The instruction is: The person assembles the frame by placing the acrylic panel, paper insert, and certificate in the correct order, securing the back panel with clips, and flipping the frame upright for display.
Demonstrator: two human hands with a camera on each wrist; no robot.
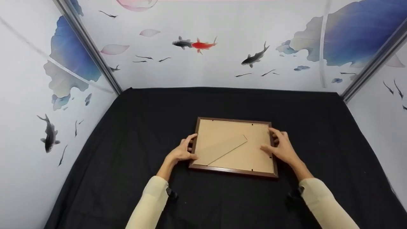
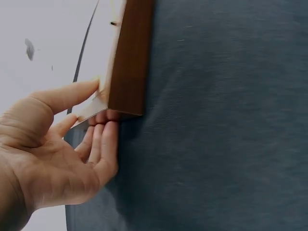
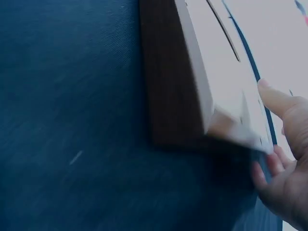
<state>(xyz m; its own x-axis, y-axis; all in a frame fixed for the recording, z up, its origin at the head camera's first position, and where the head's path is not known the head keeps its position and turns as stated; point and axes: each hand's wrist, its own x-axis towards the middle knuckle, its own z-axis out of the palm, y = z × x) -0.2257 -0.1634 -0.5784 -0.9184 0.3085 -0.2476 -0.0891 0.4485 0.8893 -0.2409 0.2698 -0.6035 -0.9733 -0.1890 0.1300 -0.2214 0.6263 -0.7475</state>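
Observation:
A brown picture frame [image 1: 233, 173] lies back side up on the black cloth, its tan backing board [image 1: 222, 133] facing me. A slanted stand flap [image 1: 224, 148] lies flat against the board. My left hand [image 1: 182, 151] grips the frame's left side near the front corner, thumb on top and fingers at the outer edge. Across from it, my right hand [image 1: 283, 148] holds the right side. Its thumb reaches over the board and its fingers bend round the edge. In the right wrist view, the right hand [image 3: 288, 159] is partly cut off by the image border.
Black cloth [image 1: 152, 108] covers the table around the frame. White panels [image 1: 222, 70] printed with fish and lotus leaves stand at the back and both sides, joined by metal posts [image 1: 92, 47]. Dark wrist cameras [image 1: 172, 193] sit at the cream sleeves [image 1: 148, 200].

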